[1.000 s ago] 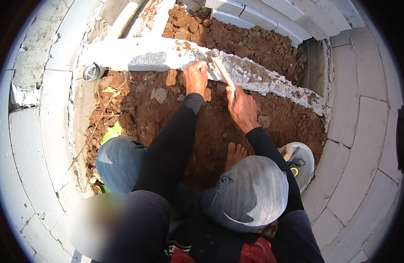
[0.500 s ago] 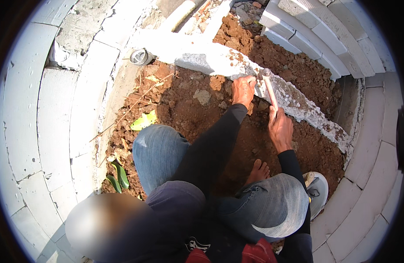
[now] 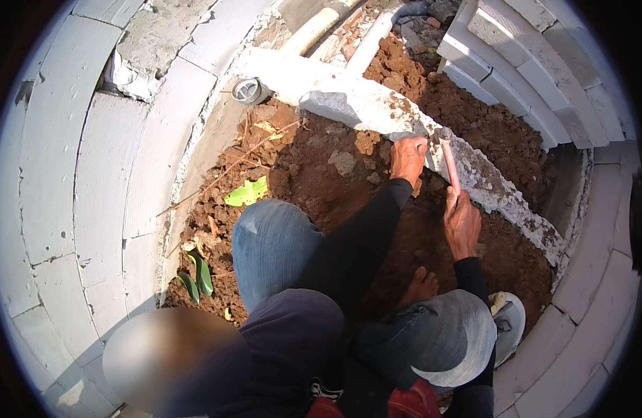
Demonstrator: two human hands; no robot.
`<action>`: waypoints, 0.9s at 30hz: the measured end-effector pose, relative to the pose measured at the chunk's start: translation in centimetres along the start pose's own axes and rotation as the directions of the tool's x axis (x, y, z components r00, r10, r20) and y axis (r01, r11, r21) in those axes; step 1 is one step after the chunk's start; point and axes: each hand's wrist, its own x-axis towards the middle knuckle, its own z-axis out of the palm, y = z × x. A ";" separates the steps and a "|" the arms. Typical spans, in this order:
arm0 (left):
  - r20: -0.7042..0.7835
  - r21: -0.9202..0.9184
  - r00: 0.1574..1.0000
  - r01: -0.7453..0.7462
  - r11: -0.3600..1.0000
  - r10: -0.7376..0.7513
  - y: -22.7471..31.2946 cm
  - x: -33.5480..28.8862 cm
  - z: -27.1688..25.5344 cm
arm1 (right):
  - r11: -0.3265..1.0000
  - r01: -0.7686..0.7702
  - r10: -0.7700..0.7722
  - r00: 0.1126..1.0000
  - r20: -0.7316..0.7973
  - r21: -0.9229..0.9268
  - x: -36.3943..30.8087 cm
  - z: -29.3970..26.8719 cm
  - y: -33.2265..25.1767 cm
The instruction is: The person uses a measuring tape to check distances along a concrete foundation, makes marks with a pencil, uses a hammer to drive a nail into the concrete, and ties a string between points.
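At the concrete beam (image 3: 499, 182), our right hand (image 3: 462, 224) grips a hammer (image 3: 450, 167) — we'd best guard our curled left hand (image 3: 409, 160), contents hidden.

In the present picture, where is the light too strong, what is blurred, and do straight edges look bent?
All in the head view: the pale beam is washed out at its left end; a smooth blur covers one patch at lower left; the left block wall bows; the right hand looks fairly clear.
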 end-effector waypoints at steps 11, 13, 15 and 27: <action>-0.009 0.101 0.989 -0.143 0.985 0.144 0.0 -0.8 2.9 | 0.994 -0.031 0.029 0.999 -0.025 -0.102 -0.2 -0.9 2.1; 0.313 0.066 0.949 0.009 0.998 -0.029 -0.8 -0.3 4.1 | 0.997 -0.077 0.077 0.997 -0.016 0.005 0.0 -1.7 3.1; 0.263 0.082 0.964 0.021 0.996 -0.042 -5.3 1.0 0.9 | 0.973 -0.111 0.119 0.993 -0.028 0.200 -0.6 -0.1 1.3; 0.357 0.006 0.933 0.044 0.999 -0.043 -3.3 1.4 1.1 | 0.843 -0.480 0.528 0.823 -0.209 0.243 -17.8 0.9 6.0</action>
